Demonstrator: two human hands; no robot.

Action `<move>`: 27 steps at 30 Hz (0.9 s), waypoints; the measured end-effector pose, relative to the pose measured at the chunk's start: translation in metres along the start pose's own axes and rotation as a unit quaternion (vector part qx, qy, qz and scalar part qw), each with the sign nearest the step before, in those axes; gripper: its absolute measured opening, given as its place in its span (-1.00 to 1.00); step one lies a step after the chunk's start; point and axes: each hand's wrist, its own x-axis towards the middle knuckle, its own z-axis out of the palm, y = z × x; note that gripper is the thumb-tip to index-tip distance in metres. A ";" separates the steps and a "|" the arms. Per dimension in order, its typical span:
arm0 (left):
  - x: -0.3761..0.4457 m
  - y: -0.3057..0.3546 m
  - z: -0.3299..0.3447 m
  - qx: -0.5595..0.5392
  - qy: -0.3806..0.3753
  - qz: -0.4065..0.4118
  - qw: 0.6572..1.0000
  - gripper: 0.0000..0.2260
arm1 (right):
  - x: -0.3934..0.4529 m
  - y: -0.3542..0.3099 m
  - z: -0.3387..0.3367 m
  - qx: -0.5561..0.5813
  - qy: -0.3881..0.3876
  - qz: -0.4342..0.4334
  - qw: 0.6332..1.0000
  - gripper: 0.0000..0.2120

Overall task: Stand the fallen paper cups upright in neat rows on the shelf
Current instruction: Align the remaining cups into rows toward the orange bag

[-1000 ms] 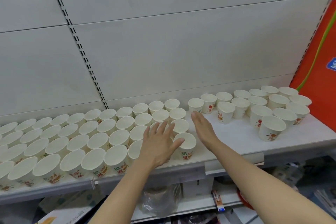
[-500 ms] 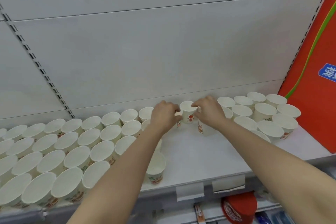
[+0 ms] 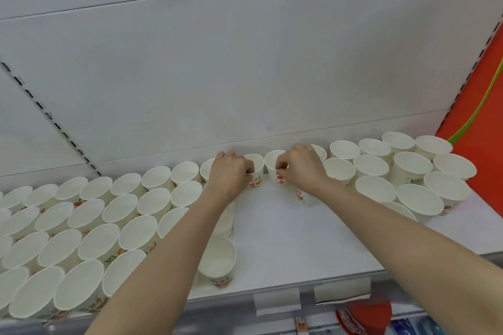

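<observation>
Many white paper cups with red and green print stand upright on a white shelf [image 3: 275,228]. A tight block of rows [image 3: 81,226] fills the left side, and a looser group [image 3: 402,171] stands at the right. At the back, my left hand [image 3: 231,174] pinches the rim of one cup [image 3: 254,168]. Beside it, my right hand [image 3: 302,168] pinches the rim of a neighbouring cup [image 3: 275,166]. Both cups are upright, close to the back wall. One cup [image 3: 217,261] stands alone near the front edge, partly behind my left forearm.
A white panelled back wall [image 3: 245,76] with slotted uprights rises behind the shelf. An orange-red board [image 3: 481,130] closes the right end. Paper labels [image 3: 277,302] hang on the front edge, and a red lid [image 3: 364,315] and packets lie on the lower shelf.
Both hands left the front of the left block and reached to the back row. Each now grips a cup rim there. The camera has moved closer and rightward.
</observation>
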 end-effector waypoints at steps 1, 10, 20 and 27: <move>0.000 -0.001 0.000 0.005 -0.004 0.007 1.000 -0.87 | 0.000 -0.001 0.001 0.007 0.003 0.000 1.000 -0.93; 0.005 0.041 -0.015 -0.175 0.055 0.131 0.974 -0.79 | -0.045 0.040 -0.036 0.110 0.142 0.110 0.978 -0.90; 0.000 0.078 -0.018 -0.181 -0.046 0.164 0.969 -0.92 | -0.091 0.056 -0.055 -0.091 0.005 0.150 0.984 -0.70; -0.028 0.022 -0.040 -0.273 -0.096 0.059 0.955 -0.92 | -0.087 0.050 -0.052 0.033 -0.013 0.057 0.998 -0.89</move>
